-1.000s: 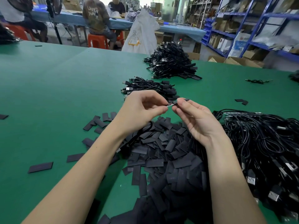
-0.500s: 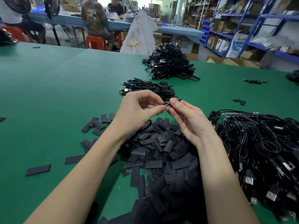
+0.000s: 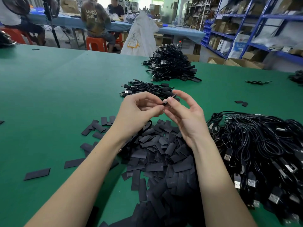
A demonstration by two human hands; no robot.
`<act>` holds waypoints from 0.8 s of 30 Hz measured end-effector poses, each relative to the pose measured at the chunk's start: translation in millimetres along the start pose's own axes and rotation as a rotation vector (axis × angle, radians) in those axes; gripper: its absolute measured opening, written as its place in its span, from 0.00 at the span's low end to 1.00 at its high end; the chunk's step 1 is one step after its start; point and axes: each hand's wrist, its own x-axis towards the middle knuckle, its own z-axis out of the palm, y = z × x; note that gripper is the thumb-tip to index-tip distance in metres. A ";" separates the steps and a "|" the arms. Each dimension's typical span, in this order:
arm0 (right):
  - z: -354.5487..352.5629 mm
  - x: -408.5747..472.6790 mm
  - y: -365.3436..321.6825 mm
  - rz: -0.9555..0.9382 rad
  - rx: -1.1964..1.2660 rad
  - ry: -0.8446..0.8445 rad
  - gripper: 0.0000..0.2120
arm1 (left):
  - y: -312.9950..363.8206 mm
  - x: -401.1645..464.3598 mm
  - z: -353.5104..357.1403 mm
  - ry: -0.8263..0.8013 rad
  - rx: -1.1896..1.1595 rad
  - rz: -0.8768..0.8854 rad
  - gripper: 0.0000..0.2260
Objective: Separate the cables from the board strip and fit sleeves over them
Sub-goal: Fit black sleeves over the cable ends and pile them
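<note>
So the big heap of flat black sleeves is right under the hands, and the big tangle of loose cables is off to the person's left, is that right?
Not quite. The head view shows the heap of flat black sleeves under the hands, but the tangle of loose cables lies to the person's right, beside the right hand, not the left.

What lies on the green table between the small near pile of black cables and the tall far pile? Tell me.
In the head view, only bare green table separates the small near pile of black cables from the tall far pile.
</note>
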 end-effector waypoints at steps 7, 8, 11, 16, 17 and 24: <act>7.1 -0.8 3.9 -0.063 0.002 0.055 0.14 | -3.7 -0.8 6.5 0.085 -0.022 -0.020 0.04; 7.5 -0.9 4.3 -0.062 0.002 0.057 0.14 | -4.0 -1.1 6.6 0.089 -0.024 -0.017 0.04; 8.9 -1.3 5.0 -0.059 0.005 0.052 0.14 | -4.4 -1.4 6.4 0.100 -0.031 -0.019 0.03; 10.3 -1.2 6.0 -0.056 0.006 0.053 0.14 | -4.4 -1.6 5.4 0.106 -0.018 -0.031 0.03; 10.4 -1.2 5.9 -0.057 0.008 0.056 0.14 | -4.5 -1.5 5.4 0.106 -0.019 -0.034 0.04; 8.2 1.0 7.7 -0.046 0.062 0.107 0.13 | -5.0 -0.6 5.2 0.084 0.014 -0.075 0.05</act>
